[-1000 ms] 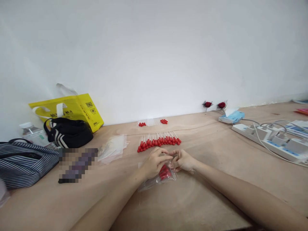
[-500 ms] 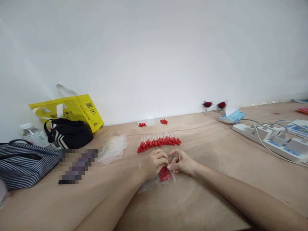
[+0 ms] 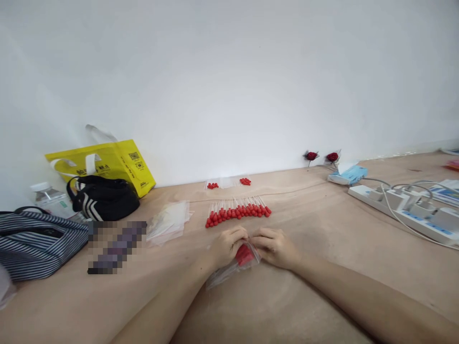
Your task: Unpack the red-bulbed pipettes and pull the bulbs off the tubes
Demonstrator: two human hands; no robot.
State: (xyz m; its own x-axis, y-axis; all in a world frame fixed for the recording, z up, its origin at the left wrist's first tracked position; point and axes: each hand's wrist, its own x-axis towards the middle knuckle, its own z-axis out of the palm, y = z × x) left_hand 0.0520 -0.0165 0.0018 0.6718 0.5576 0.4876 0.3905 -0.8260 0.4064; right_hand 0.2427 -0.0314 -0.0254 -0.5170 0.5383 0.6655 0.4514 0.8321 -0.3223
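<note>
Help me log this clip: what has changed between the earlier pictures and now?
The right hand has turned knuckles-up, its spread fingers closing together at the upper edge of the clear plastic bag of red pieces. Whether its grip is new, I can't tell. The left hand stayed at the bag; the row of red-tipped clear sticks stayed put.

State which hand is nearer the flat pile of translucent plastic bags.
Left. The left hand is to the right of the pile, not touching it; the right hand is farther right, beyond the left hand.
</note>
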